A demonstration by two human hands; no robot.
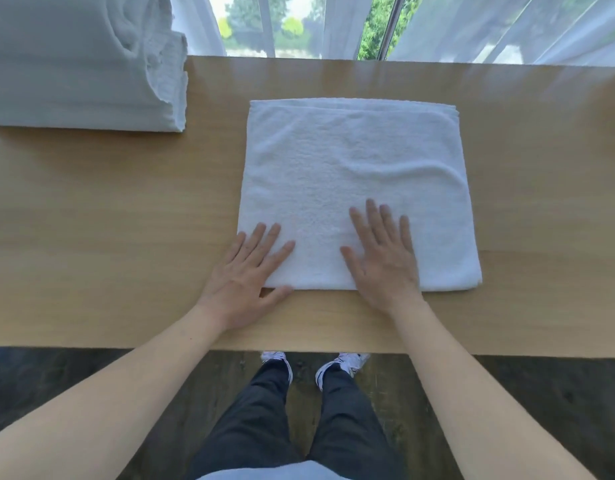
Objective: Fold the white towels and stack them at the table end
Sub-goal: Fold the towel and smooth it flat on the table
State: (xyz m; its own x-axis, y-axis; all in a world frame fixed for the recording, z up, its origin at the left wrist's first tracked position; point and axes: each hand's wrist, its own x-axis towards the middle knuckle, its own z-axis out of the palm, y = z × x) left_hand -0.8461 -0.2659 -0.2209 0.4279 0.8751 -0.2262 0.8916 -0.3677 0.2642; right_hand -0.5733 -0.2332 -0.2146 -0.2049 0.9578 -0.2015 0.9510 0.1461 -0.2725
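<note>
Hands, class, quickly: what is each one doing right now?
Left hand: open, flat on the towel's near-left corner.
Right hand: open, pressing flat on the towel.

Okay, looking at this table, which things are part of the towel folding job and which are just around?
Part of the job:
folded white towel, under both hands
left hand, flat on its near left corner
right hand, flat on its near edge
stack of white towels, far left
wooden table

Just around:
sheer curtains
window
</note>
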